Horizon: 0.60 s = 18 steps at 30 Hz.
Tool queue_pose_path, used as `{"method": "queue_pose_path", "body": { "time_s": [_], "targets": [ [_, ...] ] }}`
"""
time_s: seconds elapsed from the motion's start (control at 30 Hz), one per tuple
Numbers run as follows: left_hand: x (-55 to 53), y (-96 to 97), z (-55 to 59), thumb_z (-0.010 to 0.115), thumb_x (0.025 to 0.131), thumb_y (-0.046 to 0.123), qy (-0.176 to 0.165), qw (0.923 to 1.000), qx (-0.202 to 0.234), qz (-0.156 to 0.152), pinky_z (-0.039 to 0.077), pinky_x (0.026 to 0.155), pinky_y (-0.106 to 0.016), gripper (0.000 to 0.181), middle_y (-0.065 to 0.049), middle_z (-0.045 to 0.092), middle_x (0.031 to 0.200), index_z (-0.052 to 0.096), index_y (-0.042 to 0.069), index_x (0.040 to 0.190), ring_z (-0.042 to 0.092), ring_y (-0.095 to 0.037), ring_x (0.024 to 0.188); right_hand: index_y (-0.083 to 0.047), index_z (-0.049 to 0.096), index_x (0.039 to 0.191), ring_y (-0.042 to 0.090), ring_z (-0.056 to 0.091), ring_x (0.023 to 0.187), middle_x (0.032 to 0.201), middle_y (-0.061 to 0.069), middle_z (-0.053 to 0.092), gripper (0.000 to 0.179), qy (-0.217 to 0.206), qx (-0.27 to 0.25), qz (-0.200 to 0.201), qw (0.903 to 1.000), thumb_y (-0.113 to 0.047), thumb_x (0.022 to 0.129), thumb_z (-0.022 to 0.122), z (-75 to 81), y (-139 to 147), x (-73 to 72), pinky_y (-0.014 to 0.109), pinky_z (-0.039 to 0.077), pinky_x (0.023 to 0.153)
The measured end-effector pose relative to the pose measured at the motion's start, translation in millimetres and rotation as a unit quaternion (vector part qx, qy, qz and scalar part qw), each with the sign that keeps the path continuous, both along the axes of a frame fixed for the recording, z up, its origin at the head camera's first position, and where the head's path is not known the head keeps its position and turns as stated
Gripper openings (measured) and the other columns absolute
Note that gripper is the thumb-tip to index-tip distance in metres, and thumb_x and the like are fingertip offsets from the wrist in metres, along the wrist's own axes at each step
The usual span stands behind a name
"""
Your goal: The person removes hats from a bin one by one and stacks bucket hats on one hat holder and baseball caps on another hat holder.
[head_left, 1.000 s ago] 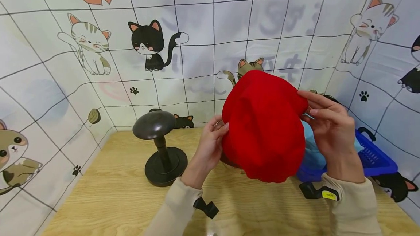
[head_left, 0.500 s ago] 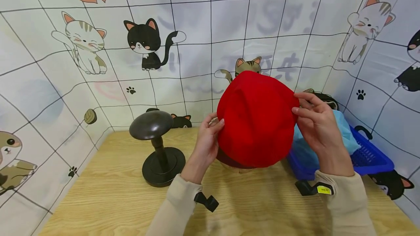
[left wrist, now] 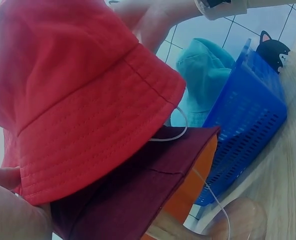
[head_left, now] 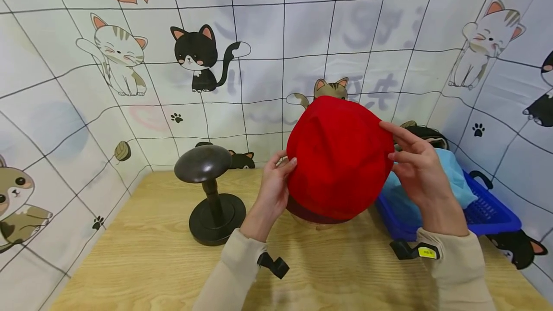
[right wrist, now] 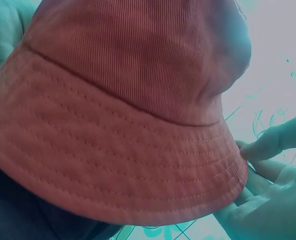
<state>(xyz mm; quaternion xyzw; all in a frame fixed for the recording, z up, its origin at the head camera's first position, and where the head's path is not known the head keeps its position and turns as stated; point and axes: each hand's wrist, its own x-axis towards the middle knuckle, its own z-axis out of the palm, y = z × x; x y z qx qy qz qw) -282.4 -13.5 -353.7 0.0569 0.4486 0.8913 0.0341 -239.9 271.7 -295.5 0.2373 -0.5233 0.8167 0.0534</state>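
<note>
A red bucket hat [head_left: 339,157] with a stitched brim is between my two hands, over a maroon bucket hat [left wrist: 133,190]. The maroon one, orange on its underside, sits beneath on a wooden stand [left wrist: 243,220] and shows only as a dark edge in the head view. My left hand [head_left: 275,184] pinches the red brim on its left side, thumb outside. On the opposite side my right hand [head_left: 421,174] pinches the brim between thumb and fingers, as the right wrist view also shows. A thin white cord hangs from the red hat.
A black hat stand [head_left: 211,196] with a domed top stands on the wooden table [head_left: 142,253] at left. At right is a blue plastic basket [head_left: 497,215] with light blue fabric hats [head_left: 449,176]. A dark item [head_left: 432,133] lies behind, near the cat-patterned wall.
The red hat has shifted slightly left and its near edge has risen, baring the maroon brim below. My right hand has moved left with it; my left hand keeps its hold.
</note>
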Motion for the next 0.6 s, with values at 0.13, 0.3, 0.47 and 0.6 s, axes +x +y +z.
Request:
{"method": "queue_pose_path", "body": {
  "time_s": [0.13,0.3,0.47,0.6],
  "targets": [
    [-1.7,-0.6,0.2,0.061,0.099,-0.001,-0.007,0.9999,-0.004,0.008,0.055,0.081,-0.025,0.017,0.002,0.066,0.096,0.060,0.014,0.107,0.066,-0.011,0.090,-0.006,0.052,0.151,0.015,0.061,0.116,0.153,0.000,0.052,0.056,-0.011,0.022,-0.012,0.9996,0.014,0.100,0.044,-2.5,-1,-2.9,0.023,0.058,0.080],
    [-3.2,-2.0,-0.4,0.060,0.099,-0.001,-0.008,0.9999,-0.004,0.011,0.055,0.080,-0.025,0.015,0.001,0.066,0.096,0.060,0.013,0.106,0.066,-0.011,0.090,-0.009,0.055,0.149,0.016,0.058,0.123,0.155,0.000,0.049,0.057,-0.030,0.024,-0.029,0.9988,0.016,0.099,0.047,-4.3,-2,-4.9,0.017,0.052,0.062],
    [-5.2,-3.3,-1.4,0.059,0.100,-0.001,-0.006,0.9999,-0.002,0.009,0.055,0.079,-0.025,0.015,0.001,0.066,0.096,0.060,0.013,0.105,0.066,-0.012,0.090,-0.011,0.055,0.149,0.017,0.056,0.125,0.153,-0.001,0.049,0.058,-0.050,0.027,-0.027,0.9980,0.015,0.099,0.046,-4.9,-3,-8.1,0.019,0.055,0.066],
    [-6.6,-4.7,-2.1,0.059,0.101,0.001,-0.013,0.9999,-0.010,0.005,0.054,0.078,-0.026,0.015,0.002,0.067,0.098,0.061,0.012,0.110,0.066,-0.012,0.090,-0.012,0.054,0.150,0.017,0.055,0.125,0.149,-0.004,0.053,0.058,-0.069,0.031,-0.029,0.9967,0.015,0.099,0.047,-5.5,-3,-10.8,0.022,0.058,0.075]
  ]
}}
